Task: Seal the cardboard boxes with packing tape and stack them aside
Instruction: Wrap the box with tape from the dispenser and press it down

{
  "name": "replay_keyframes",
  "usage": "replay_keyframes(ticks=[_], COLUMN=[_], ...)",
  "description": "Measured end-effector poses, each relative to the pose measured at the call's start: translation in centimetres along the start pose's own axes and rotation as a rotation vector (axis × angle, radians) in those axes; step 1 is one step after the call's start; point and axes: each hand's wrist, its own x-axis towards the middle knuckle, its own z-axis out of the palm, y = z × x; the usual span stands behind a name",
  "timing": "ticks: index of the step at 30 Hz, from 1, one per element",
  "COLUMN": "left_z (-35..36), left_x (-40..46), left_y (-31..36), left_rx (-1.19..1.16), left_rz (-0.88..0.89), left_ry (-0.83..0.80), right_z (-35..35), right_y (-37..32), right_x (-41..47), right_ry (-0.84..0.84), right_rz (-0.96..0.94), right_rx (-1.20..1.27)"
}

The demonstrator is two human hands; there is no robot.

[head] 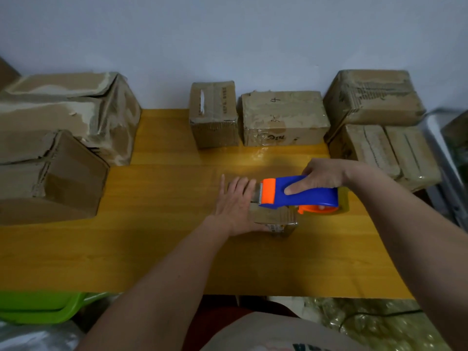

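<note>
Mid-seal on the small brown cardboard box (274, 219) at the centre of the yellow wooden surface (162, 239): left hand (234, 206) flat on it, fingers straight, right hand (320, 177) gripping the blue-and-orange tape dispenser (298, 192) across its top. Stacking it aside comes after.

Small box (274, 219) mostly hidden under left hand (236, 206) and tape dispenser (298, 192), left-edge cartons (45, 178) cropped

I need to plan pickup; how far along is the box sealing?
Done: taped boxes stand along the wall. In hand: the right hand runs the tape dispenser over a small box that the left hand steadies. Left: finishing and stacking it; whether others need tape is unclear.
</note>
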Motion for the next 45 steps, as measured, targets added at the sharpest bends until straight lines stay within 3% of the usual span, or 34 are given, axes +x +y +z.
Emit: replay_keyframes(ticks=[8,19,26,33,45], left_z=[0.3,-0.9,-0.8,0.0,0.3], left_x=[0.2,-0.7,-0.1,1.6,1.6], left_y=[0.0,-3.8,-2.5,1.8,1.7], left_rx=[-0.039,0.034,0.129,0.098,0.066], left_rz=[0.033,0.046,0.013,0.111,0.111], left_ry=[0.039,0.009,-0.086,-0.011,0.027], right_z=[-1.4,0.5,0.1,0.4,-0.4], right_y=[5.6,3.5,3.2,3.7,6.1], right_x=[-1.7,0.8,1.2,2.0,1.4], right_ry=[0.045,0.01,-0.019,-0.011,-0.101], right_rz=[0.059,0.026,0.012,0.012,-0.006], right_rx=[-0.003,0.09,0.092,0.091,0.071])
